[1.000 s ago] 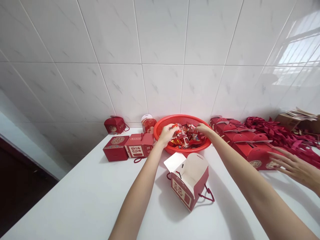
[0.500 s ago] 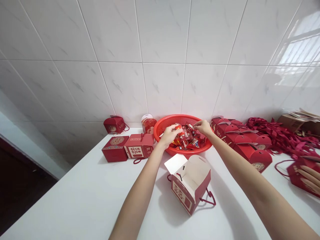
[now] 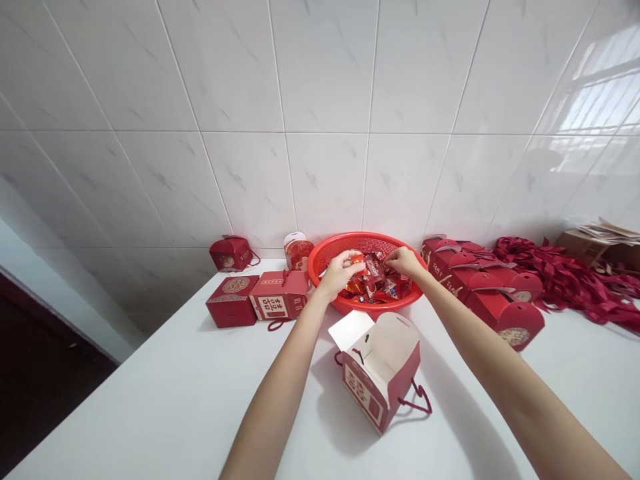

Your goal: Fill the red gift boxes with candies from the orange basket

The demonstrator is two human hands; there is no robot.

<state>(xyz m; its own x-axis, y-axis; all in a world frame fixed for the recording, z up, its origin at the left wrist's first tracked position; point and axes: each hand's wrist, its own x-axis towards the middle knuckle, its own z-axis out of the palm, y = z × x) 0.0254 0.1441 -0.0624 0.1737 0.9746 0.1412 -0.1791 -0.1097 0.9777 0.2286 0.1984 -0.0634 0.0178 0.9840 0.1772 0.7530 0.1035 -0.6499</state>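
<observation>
Both hands are over a red plastic basket [image 3: 367, 238] that holds wrapped candies [image 3: 373, 273]. My left hand [image 3: 339, 272] is closed on a red-wrapped candy at the basket's left side. On the right, my right hand [image 3: 406, 261] has its fingers pinched together among the candies; whatever is between them is too small to make out. In front of the basket stands an open red gift box [image 3: 367, 390] with a white inside, its flaps spread and a dark red cord handle [image 3: 417, 400] at the side. A few small dark strands show inside it.
Closed red boxes [image 3: 233, 303] stand left of the basket, with a small box [image 3: 231, 253] and a clear red-patterned container [image 3: 299, 253] behind. To the right lie several red boxes [image 3: 480, 287], a heap of dark red ribbon [image 3: 550, 273] and a cardboard box [image 3: 600, 243]. A tiled wall backs the white table [image 3: 165, 393].
Another person's hand and the red box under it have left the right edge. My right hand has shifted slightly down among the candies. My left hand keeps its candy.
</observation>
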